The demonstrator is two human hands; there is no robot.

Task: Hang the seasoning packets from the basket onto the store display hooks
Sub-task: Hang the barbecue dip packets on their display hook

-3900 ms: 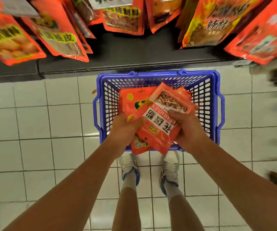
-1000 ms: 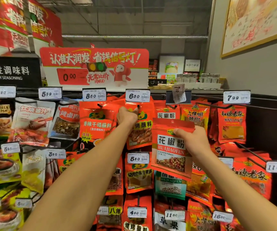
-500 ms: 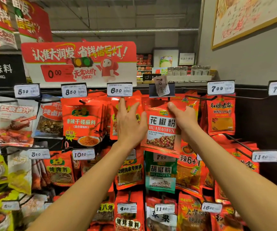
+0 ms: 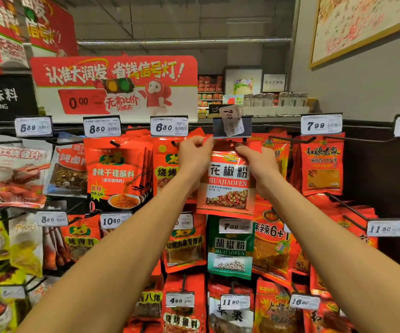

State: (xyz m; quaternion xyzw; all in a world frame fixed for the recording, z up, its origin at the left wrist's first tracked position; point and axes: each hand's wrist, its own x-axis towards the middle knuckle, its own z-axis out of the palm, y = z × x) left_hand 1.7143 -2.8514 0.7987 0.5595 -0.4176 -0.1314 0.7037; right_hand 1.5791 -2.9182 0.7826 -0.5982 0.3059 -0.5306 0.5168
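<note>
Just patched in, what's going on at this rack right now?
A person is restocking a store display of seasoning packets. Both hands hold the top edge of a red HUAJIAOFEN packet: the left hand pinches its upper left corner, the right hand its upper right. They hold it up right below a crooked 7.00 price tag, where its hook should be. Whether the packet's hole is already on the hook cannot be seen. The basket is out of view.
</note>
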